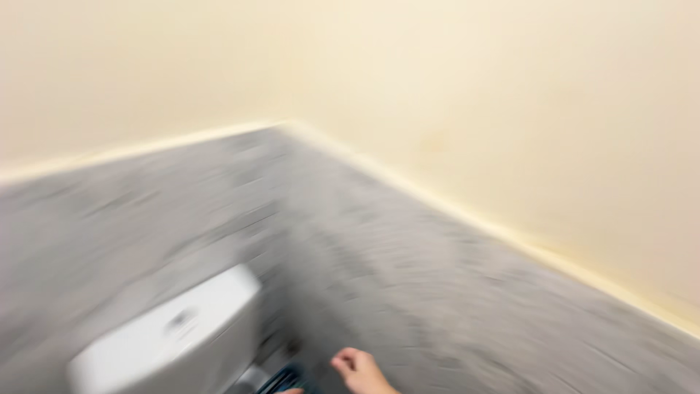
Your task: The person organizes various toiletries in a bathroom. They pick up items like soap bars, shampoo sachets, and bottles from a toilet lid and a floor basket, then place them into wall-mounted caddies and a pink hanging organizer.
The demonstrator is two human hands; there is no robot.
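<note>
- While the view blurs with motion, a bare hand [359,371] shows at the bottom edge of the frame, its fingers curled loosely inward; which of the person's hands it is cannot be told, and no thing can be seen in its grasp
- Just left of that hand, at the very bottom edge, sits a small dark blue ribbed object [281,380], too smeared to identify; whether the hand touches it cannot be told
- A sliver of skin, perhaps a fingertip [293,391], pokes in beside the blue object at the bottom edge; nothing more of it is in view, so its grip cannot be judged
- A white toilet cistern [171,337] with a round flush button [181,319] on its lid fills the lower left, near the hand and the blue object, standing against the grey tiled wall
- Grey speckled tiling [408,277] covers the lower walls, its two faces meeting in a corner that runs up the middle of the frame
- A pale trim strip [467,214] caps the tiling along both faces
- Above the trim, cream painted wall [467,80] fills the upper half of the frame
</note>
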